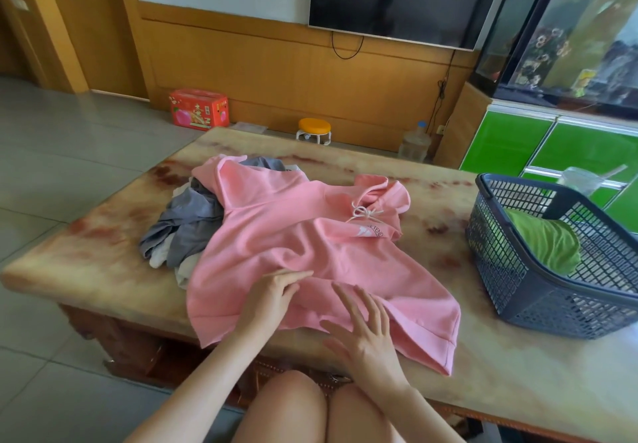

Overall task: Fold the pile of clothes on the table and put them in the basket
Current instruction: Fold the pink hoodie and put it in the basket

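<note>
**Smooth the pink top flat before folding**

On the worktop (448, 384) I see the pink hoodie (310, 235) spread over the grey pile (186, 221), with the basket (511, 270) at the right. My left hand (272, 294) and right hand (362, 332) lie flat and open near its hem, gripping nothing. I should press outward, slowly, so the wrinkles go away.

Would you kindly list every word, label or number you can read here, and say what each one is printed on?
"TEND": white letters on the chest of the pink hoodie, beside a white graphic; anything before them is hidden by a fold.
Red carton on the floor: it carries printed characters and fruit pictures, too small and blurred to read.
Nothing else shows legible text.
</note>
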A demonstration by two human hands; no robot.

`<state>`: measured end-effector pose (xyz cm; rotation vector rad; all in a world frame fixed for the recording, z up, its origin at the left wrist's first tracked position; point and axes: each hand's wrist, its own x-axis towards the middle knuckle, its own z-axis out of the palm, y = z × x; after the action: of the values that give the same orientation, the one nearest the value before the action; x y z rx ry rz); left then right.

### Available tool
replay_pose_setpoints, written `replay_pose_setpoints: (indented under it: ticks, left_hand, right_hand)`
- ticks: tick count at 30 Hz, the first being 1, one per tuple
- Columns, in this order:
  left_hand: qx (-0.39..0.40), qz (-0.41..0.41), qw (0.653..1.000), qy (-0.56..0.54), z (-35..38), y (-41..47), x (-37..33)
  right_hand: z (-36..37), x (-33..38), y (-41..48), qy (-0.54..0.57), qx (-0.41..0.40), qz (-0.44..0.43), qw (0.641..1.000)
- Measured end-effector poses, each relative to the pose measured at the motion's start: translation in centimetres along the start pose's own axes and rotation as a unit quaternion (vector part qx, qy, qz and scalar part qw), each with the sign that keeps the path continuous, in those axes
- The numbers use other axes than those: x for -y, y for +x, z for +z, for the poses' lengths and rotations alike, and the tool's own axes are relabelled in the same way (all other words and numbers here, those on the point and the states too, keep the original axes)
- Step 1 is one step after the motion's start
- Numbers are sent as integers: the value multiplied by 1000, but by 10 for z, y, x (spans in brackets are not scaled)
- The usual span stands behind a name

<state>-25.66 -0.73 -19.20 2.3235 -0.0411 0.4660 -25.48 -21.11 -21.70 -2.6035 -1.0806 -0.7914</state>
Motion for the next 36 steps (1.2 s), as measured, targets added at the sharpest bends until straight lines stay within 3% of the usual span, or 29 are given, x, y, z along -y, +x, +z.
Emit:
replay_pose_setpoints:
  ticks: [6,12,20,22,25,27,31,33,36]
  left_hand:
    - [12,-28,1000,3,-2,7,1]
    - [24,-83,996,-13,-1,14,4]
    - [-39,-4,997,-68,-26,0,-23]
    - [5,19,996,-87,-33,-12,-34]
    - [132,27,989,-66,-32,-35,-41]
    - [155,37,987,-17,-27,-49,-35]
    - [71,127,982,124,-23,-63,-17]
    - [6,149,977,150,-26,-61,-12]
    - [-28,203,965,161,-34,-55,-11]
  right_hand:
    - [13,3,14,-41,9,-36,998]
    - [25,0,17,0,8,-4,1000]
    - [-42,14,3,133,-93,10,987]
    - [-45,14,-3,157,-82,49,983]
    - [-42,7,-1,177,-62,111,976]
    - [-40,6,3,170,-47,117,977]
    - [-43,11,-1,200,-20,105,974]
    - [-44,10,-4,220,-5,109,969]
    - [-40,0,-1,218,16,116,969]
